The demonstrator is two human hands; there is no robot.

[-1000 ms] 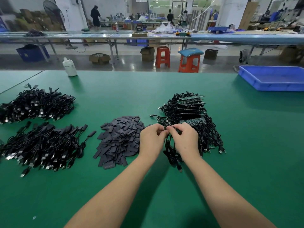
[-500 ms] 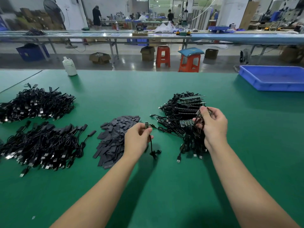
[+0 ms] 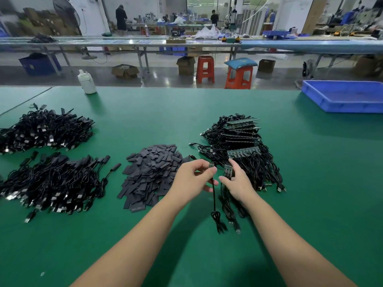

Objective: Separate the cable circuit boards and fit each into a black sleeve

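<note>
The left hand (image 3: 193, 177) pinches one small circuit board (image 3: 211, 165) between thumb and fingers, and its black cable (image 3: 214, 198) hangs down to the green table (image 3: 310, 183). The right hand (image 3: 238, 183) grips a strip of joined boards (image 3: 228, 170) just beside it, their cables trailing toward the near edge. The pile of black sleeves (image 3: 151, 175) lies close on the left. Wide free table remains in front and on the right, up to the blue tray (image 3: 344, 96).

A white plastic bottle (image 3: 87, 82) stands at the far edge of the green table (image 3: 145, 112), and a shallow blue plastic tray (image 3: 344, 96) sits far right. Beyond stand two orange plastic stools (image 3: 238, 76), open cardboard boxes (image 3: 125, 71) and a long workbench (image 3: 145, 43).
</note>
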